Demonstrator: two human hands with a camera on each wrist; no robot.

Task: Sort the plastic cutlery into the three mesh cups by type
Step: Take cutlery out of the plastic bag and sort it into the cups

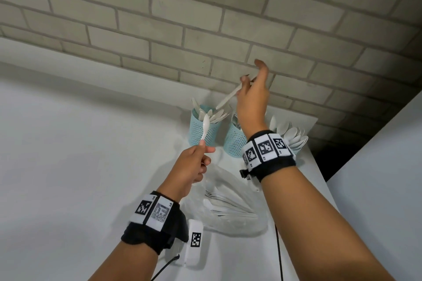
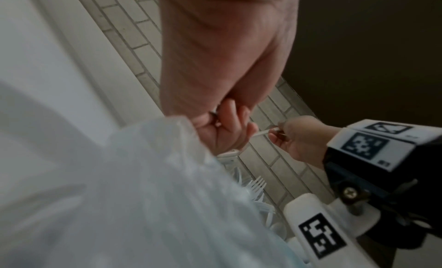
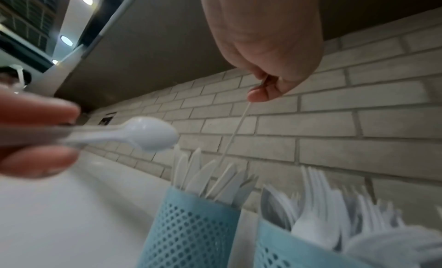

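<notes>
The right hand (image 1: 252, 100) is up high over the cups, and its thumb and fingers pinch the end of a thin white knife (image 1: 228, 98). The knife hangs down at a slant, with its low tip just over the knife cup (image 1: 202, 131), where many knives already stand. The left hand (image 1: 189, 167) is lower and closer, and its fingers are pinched on the handle of a white spoon (image 1: 204, 129), bowl end up. The spoon is in the air in front of the knife cup, not in any cup yet. Next to the knife cup is the fork cup (image 1: 234, 143), full of forks. The third cup is mostly hidden behind the right wrist, but a bunch of spoons (image 1: 292, 136) sticks out of it. So I think most of the sorting is done. On the table (image 1: 91, 143), near the person, lies a clear bag (image 1: 230, 205) with some white pieces left inside. Those still need sorting, plus the knife and the spoon.
</notes>
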